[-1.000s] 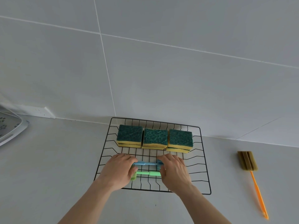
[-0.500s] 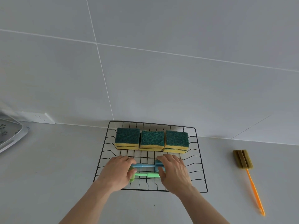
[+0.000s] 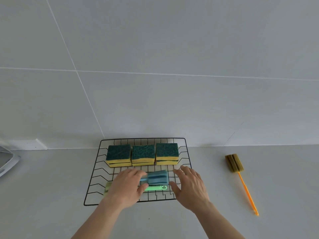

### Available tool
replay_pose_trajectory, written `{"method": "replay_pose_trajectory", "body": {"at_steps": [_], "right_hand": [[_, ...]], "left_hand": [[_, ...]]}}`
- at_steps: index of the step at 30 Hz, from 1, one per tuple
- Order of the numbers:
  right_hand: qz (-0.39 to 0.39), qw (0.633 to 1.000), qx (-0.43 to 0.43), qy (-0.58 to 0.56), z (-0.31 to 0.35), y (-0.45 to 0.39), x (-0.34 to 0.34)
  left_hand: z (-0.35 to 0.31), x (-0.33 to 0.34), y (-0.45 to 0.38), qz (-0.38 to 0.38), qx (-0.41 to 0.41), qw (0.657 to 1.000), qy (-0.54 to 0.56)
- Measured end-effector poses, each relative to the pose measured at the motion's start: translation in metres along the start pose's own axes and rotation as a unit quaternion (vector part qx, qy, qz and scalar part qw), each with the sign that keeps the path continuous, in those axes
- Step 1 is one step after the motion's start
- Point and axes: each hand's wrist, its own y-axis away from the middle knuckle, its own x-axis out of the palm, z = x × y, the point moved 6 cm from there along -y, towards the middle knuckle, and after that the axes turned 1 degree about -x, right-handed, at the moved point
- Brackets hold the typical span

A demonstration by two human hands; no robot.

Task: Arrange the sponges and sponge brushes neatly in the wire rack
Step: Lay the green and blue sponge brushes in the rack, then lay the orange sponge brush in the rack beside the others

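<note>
A black wire rack point(image 3: 187, 156) lies on the grey counter. Three stacks of green-and-yellow sponges point(image 3: 143, 155) stand side by side along its back. In front of them lie a blue sponge brush point(image 3: 158, 177) and a green sponge brush point(image 3: 155, 188), both crosswise. My left hand point(image 3: 126, 185) rests over their handles, fingers curled on the blue handle. My right hand point(image 3: 191, 186) hovers open just right of the blue sponge head, touching nothing. An orange-handled brush with an olive sponge head point(image 3: 234, 163) lies on the counter right of the rack.
A tiled wall rises right behind the rack. A white wall socket point(image 3: 28, 144) sits at the left, and the edge of a white appliance or tray point(image 3: 6, 163) pokes in at the far left.
My right hand has let go of the brushes and drawn off to the right, opening. The blue sponge head is now uncovered. The left hand stays on the handles.
</note>
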Motion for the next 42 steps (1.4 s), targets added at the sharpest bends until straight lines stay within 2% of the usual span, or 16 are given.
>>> {"method": "replay_pose_trajectory", "body": {"at_steps": [18, 24, 34, 42], "right_hand": [[-0.007, 0.991, 0.128, -0.025, -0.219, 0.063, -0.056], [0.026, 0.983, 0.179, -0.041, -0.285, 0.066, -0.049], [0.074, 0.969, 0.217, -0.092, -0.324, 0.059, -0.015], [0.060, 0.965, 0.228, -0.112, -0.333, 0.052, -0.003]], "left_hand": [[-0.223, 0.024, -0.081, -0.006, 0.084, 0.996, -0.023], [-0.285, 0.042, -0.122, -0.001, 0.127, 0.992, -0.029], [-0.337, 0.068, -0.185, 0.018, 0.202, 0.976, -0.082], [-0.356, 0.092, -0.224, 0.021, 0.278, 0.948, -0.156]]}}
